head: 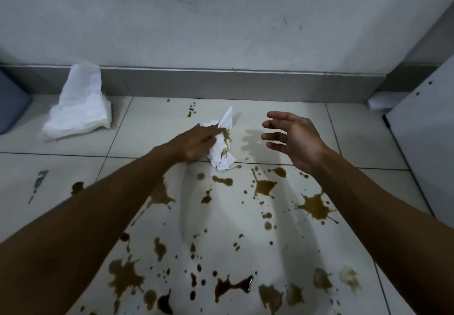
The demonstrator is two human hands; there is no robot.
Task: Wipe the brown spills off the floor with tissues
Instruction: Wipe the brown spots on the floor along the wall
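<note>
Near floor: brown spills (231, 286) thick across the white tile closest to me, big dark splats plus small drops, wet and glossy.
Mid floor: more splats, one star-shaped by my right forearm, thinning out toward the wall.
Floor (277, 123): white glossy tiles, dark grout lines, grey scuff on the left tile.
Left hand (196, 143): palm down on a crumpled tissue (224, 153); fingers curled over it, holding it to the tile at the far edge of the spill patch. Tissue stained brown on its right side.
Right hand (293, 137): off the floor, fingers spread wide and loose, holding nothing.
Spare tissues (79, 103): white heap far left, leaning on the skirting, well apart from the spills.
Wall (221, 19): pale, scuffed, grey skirting (245, 84) along its base.
Right edge: white panel (427, 142) with small dark holes.
Left edge: blue-grey object (11, 100), can't tell what.
</note>
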